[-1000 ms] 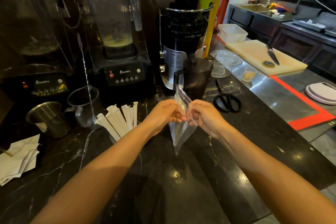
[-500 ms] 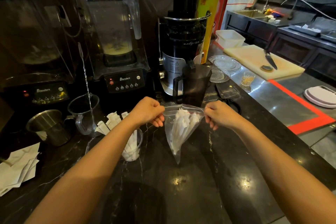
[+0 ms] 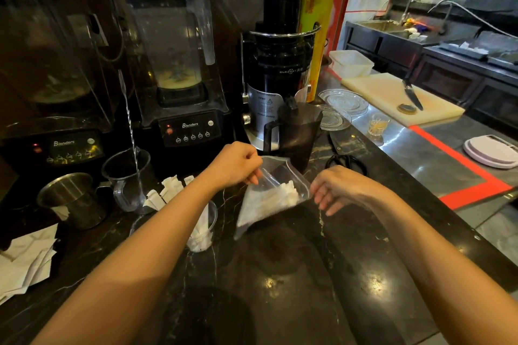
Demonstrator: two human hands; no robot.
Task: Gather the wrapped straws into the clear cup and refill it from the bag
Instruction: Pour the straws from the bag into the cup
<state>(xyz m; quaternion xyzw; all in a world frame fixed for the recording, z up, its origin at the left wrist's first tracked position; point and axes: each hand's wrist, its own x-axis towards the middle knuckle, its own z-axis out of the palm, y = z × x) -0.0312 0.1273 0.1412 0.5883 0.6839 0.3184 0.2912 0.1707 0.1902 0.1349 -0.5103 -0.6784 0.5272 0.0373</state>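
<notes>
A clear plastic bag point(image 3: 269, 202) of white wrapped straws hangs tilted over the dark marble counter, its lower tip near the surface and its open mouth facing right. My left hand point(image 3: 235, 165) pinches the bag's upper left edge. My right hand point(image 3: 336, 187) is at the bag's right edge with its fingers spread and pointing down. The clear cup point(image 3: 208, 221) stands left of the bag, partly hidden behind my left forearm. It holds wrapped straws point(image 3: 168, 187) that fan out to the upper left.
Behind stand two blenders point(image 3: 185, 126), a black juicer point(image 3: 277, 64) and a dark pitcher point(image 3: 300, 131). A glass jug point(image 3: 126, 176) with a bar spoon, a steel cup point(image 3: 70, 199) and loose papers point(image 3: 25, 260) lie left. Scissors point(image 3: 347, 162) lie right, a cutting board with knife point(image 3: 392, 98) beyond.
The bag was pulled wide by both hands, then tilted with its mouth to the right. My right hand has loosened and spread its fingers; my left hand still pinches the edge.
</notes>
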